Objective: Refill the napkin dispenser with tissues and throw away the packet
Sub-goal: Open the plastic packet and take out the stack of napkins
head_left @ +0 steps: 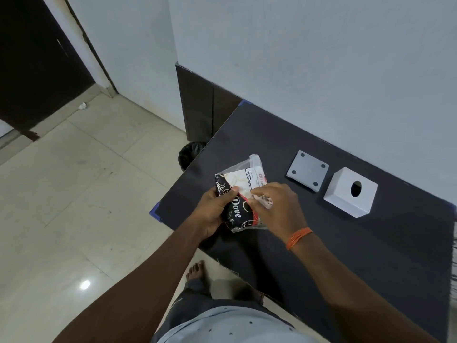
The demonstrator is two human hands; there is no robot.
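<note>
Left hand cups tissue packet from below; right hand pinches packet's top edge, wrist bent down.

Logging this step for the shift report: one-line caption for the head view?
Both hands, left hand and right hand, grip printed plastic tissue packet beside opened white square napkin dispenser.

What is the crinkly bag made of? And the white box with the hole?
The packet looks like thin, glossy plastic film: its top is see-through, it wrinkles, and printing covers it. The white box looks like hard, matte plastic or painted metal; its flat faces and sharp edges hold their shape, but the picture cannot settle which.
</note>
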